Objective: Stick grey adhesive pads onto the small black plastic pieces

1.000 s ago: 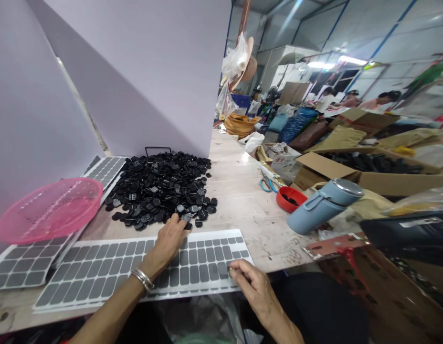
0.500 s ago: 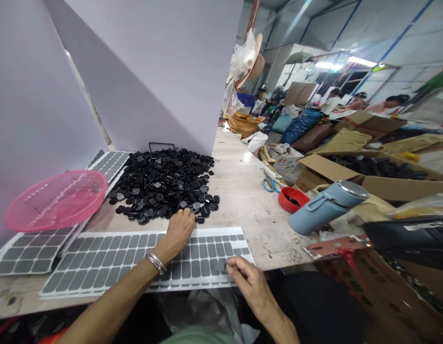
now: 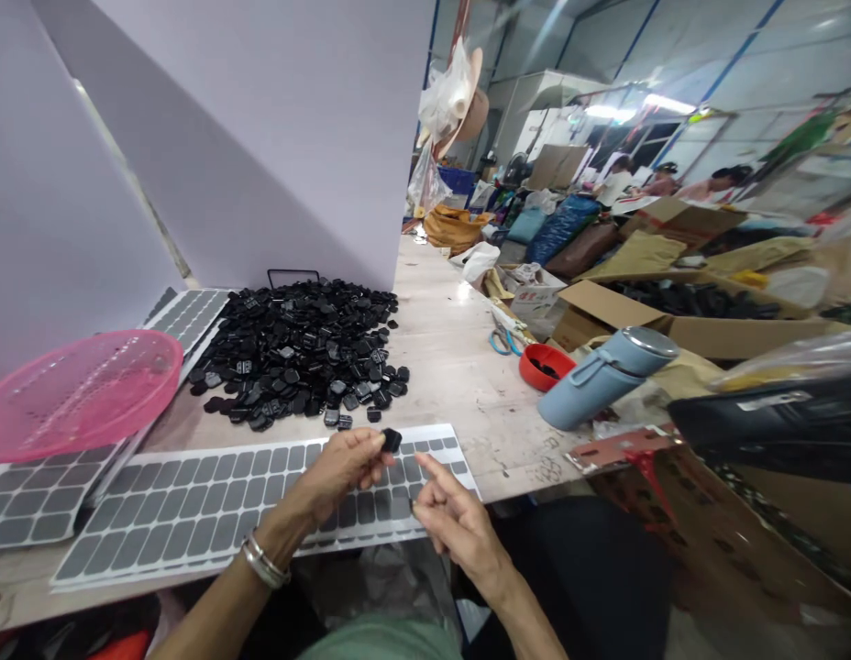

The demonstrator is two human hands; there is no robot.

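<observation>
My left hand (image 3: 347,467) pinches a small black plastic piece (image 3: 392,441) between thumb and fingers, above a sheet of grey stickers (image 3: 184,495). My right hand (image 3: 459,522) is over the right end of that sheet. Its index finger points out toward the black piece, while the thumb and curled fingers pinch a grey sticker (image 3: 402,505), partly hidden by the fingertips. Behind the sheet lies a large heap of similar black plastic pieces (image 3: 302,348).
A pink plastic basket (image 3: 82,394) rests on more sticker sheets (image 3: 47,495) at left. To the right are blue-handled scissors (image 3: 504,341), a red bowl (image 3: 536,376), a blue flask (image 3: 597,380) and an open carton (image 3: 734,335). Several people sit far back.
My left hand has come back from the heap's front edge with a black plastic piece. My right index finger has stretched out. The whole view has shifted slightly.
</observation>
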